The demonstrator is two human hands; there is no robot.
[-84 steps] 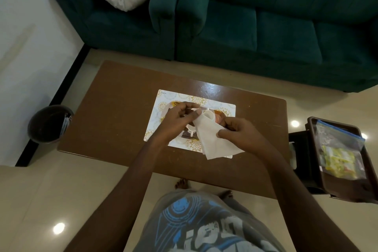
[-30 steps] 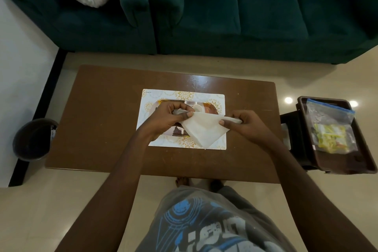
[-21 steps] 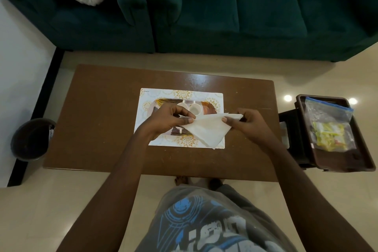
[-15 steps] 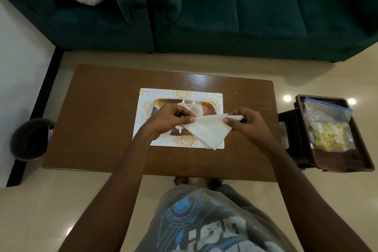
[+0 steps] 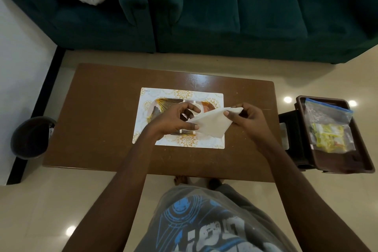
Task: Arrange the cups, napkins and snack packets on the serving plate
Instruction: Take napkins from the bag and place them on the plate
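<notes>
A white paper napkin (image 5: 210, 124), folded to a triangle, is held above the serving plate. My left hand (image 5: 173, 120) pinches its near left corner and my right hand (image 5: 245, 116) pinches its far right corner. Under them lies the patterned serving plate (image 5: 163, 104) on a white and gold placemat (image 5: 180, 94). A white cup (image 5: 196, 107) shows on the plate between my hands, partly hidden. A clear zip bag of yellow snack packets (image 5: 329, 135) lies in a brown tray (image 5: 325, 163) at the right.
The placemat sits in the middle of a brown coffee table (image 5: 98, 112). A dark stool (image 5: 290, 129) carries the brown tray beside the table's right end. A black bin (image 5: 30, 137) stands on the floor at the left. A green sofa (image 5: 225, 12) runs behind.
The napkin went from a loose sheet to a folded triangle stretched between both hands. In the last half second my left hand slid down to its near corner and the right corner rose.
</notes>
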